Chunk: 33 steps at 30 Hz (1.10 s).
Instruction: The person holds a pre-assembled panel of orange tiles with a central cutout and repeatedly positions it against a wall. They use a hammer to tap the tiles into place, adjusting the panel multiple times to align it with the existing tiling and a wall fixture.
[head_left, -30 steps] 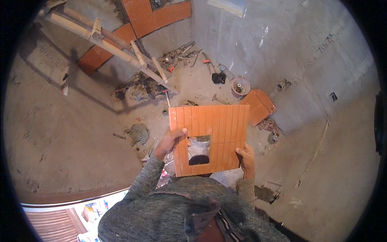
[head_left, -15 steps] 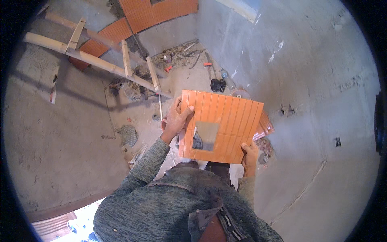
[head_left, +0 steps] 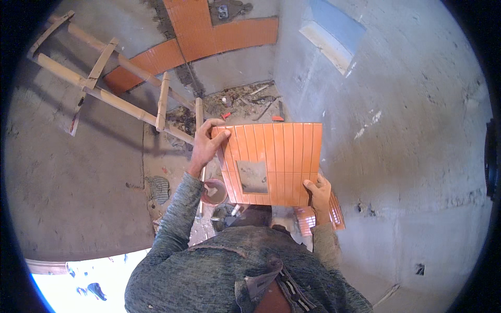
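i've swung the orange tile sheet (head_left: pixel 271 163) round from facing the floor rubble toward the grey corner wall, and it now sits squarer in view. my left hand (head_left: pixel 206 146) has moved from its lower left edge up to the top left corner, while my right hand (head_left: pixel 318 194) stayed low at the bottom right. the bamboo ladder (head_left: pixel 120 88) has slid lower in view.

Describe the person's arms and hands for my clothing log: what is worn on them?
Both arms are covered by long sleeves of a mottled grey knitted top, ending at the wrists. The left hand and the right hand are bare: no gloves, and no watch or rings that I can make out.
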### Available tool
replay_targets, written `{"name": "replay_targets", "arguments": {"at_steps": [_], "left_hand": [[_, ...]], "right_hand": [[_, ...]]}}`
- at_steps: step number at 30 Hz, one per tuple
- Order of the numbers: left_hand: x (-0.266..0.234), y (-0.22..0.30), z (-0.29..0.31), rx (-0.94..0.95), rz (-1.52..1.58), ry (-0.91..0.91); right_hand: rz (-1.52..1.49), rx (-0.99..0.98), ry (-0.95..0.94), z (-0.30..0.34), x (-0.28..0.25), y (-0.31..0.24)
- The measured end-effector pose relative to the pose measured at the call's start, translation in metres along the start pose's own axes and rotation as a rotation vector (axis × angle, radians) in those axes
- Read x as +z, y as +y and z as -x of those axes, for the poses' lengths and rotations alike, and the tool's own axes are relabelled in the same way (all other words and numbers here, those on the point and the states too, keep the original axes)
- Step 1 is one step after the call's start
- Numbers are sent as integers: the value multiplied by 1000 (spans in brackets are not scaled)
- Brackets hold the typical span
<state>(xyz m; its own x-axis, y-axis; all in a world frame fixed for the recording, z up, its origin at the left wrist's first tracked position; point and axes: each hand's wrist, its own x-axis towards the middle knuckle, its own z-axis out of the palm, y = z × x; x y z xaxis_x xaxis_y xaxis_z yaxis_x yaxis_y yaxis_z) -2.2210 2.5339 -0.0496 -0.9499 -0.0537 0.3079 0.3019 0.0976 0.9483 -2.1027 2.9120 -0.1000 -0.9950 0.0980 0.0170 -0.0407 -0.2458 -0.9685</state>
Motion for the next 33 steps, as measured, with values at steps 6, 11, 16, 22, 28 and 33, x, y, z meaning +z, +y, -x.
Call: {"name": "replay_targets", "arguments": {"at_steps": [6, 11, 16, 22, 28, 33], "left_hand": [[-5, 26, -93, 132, -518, -127], [8, -6, -159, 47, -592, -222], [-9, -87, -254, 51, -632, -133], [-41, -106, -423, 150, -707, 3], [-62, -96, -592, 383, -786, 157], [-71, -107, -719, 313, -854, 166]], "right_hand": [[9, 18, -64, -108, 0, -3], [37, 34, -105, -198, 18, 9], [158, -28, -158, -331, 50, 42], [223, -75, -216, -521, 123, 26], [261, -220, -272, -703, 185, 11], [179, -267, -340, -849, 228, 12]]}}
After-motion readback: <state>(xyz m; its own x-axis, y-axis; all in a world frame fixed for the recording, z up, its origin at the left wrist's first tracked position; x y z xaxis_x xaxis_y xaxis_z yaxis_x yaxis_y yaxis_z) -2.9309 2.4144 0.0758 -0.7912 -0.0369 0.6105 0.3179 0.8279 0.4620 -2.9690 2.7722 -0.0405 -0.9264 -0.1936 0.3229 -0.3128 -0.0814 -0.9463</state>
